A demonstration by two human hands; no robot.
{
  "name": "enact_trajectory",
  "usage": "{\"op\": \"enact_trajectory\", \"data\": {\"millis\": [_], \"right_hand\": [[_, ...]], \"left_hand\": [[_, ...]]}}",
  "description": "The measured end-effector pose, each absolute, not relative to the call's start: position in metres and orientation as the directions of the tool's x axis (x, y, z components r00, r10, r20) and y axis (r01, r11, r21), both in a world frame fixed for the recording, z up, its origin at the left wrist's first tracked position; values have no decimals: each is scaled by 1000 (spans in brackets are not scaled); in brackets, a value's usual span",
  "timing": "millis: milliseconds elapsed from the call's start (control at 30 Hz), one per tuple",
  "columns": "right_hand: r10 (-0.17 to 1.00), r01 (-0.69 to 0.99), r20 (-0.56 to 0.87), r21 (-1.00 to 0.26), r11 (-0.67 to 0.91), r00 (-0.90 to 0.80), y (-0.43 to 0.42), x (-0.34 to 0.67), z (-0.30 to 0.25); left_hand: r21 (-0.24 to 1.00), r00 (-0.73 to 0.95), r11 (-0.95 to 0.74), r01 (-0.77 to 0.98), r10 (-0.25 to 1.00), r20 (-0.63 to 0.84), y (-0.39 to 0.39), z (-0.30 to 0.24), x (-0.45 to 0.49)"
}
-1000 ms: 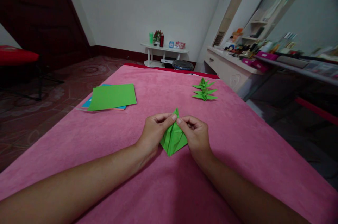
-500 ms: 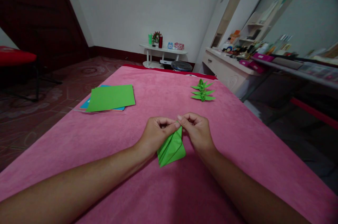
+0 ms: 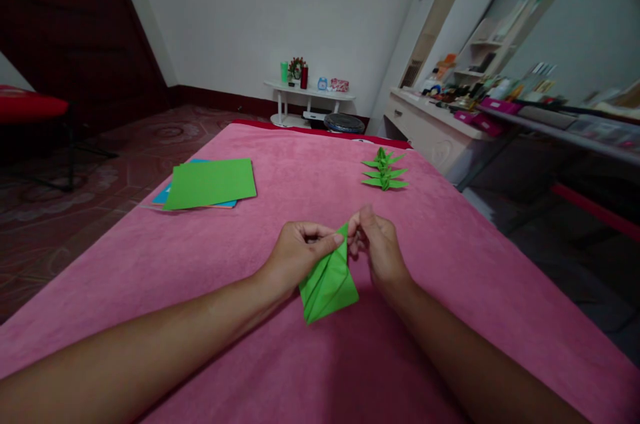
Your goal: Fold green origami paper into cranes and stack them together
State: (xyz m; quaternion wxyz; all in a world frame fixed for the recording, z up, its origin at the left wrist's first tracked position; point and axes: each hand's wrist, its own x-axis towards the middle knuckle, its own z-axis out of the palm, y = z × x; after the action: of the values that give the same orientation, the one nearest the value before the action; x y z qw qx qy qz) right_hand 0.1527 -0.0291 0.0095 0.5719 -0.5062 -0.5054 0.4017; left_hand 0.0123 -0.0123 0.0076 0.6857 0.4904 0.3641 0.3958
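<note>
A folded green sheet of paper [image 3: 327, 287] with slanting creases is pinched near its top by my left hand [image 3: 307, 247], thumb on the front and fingers behind. Its wide lower end hangs toward me over the pink cloth. At the paper's upper right tip is my right hand [image 3: 379, 244]. Its thumb is raised off the paper and slightly blurred, while its fingers curl loosely against or just beside the right edge; whether they touch is hard to tell. Several folded green paper pieces [image 3: 384, 174] with pointed ends stand in a row farther back on the right.
A stack of green sheets [image 3: 213, 183] lies over blue ones at the left on the pink cloth [image 3: 280, 174]. Beyond stands a low white table [image 3: 315, 91] with small items. A cluttered dresser [image 3: 435, 117] is on the right, a red chair [image 3: 30, 104] on the left.
My right thumb has lifted away from the paper's tip, and the tip now shows. The lower end of the folded paper has swung slightly down and right. My left hand keeps its pinch.
</note>
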Motion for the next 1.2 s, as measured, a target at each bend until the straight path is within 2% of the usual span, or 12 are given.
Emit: {"op": "enact_trajectory", "data": {"millis": [67, 167, 267, 367, 433, 733, 900, 1100, 1200], "right_hand": [[977, 114, 175, -980, 162, 121, -29, 153, 11], [969, 146, 168, -979, 143, 180, -26, 152, 8], [969, 10, 84, -996, 84, 232, -21, 152, 3], [993, -162, -42, -986, -24, 108, -19, 153, 1], [997, -193, -80, -978, -74, 21, -20, 153, 1], [998, -125, -42, -991, -38, 36, -20, 155, 2], [995, -71, -79, -994, -83, -60, -23, 150, 3], [994, -92, -98, -990, -102, -47, -25, 148, 4], [994, -99, -103, -989, -106, -41, -24, 149, 4]], "left_hand": [[964, 401, 185, -191, 911, -95, -11, 6, 12], [964, 451, 174, -200, 890, -67, -11, 6, 13], [962, 465, 176, -209, 883, -60, -9, 6, 14], [965, 345, 149, -218, 936, -67, -1, 6, 13], [961, 272, 136, -242, 960, -67, 5, 7, 11], [920, 332, 312, -235, 916, -225, 23, 9, -2], [946, 305, 177, -271, 948, -90, 23, 5, 0], [975, 280, -81, -209, 950, 138, 21, 6, 2], [970, 271, -158, -187, 940, 206, 21, 6, 1]]}}
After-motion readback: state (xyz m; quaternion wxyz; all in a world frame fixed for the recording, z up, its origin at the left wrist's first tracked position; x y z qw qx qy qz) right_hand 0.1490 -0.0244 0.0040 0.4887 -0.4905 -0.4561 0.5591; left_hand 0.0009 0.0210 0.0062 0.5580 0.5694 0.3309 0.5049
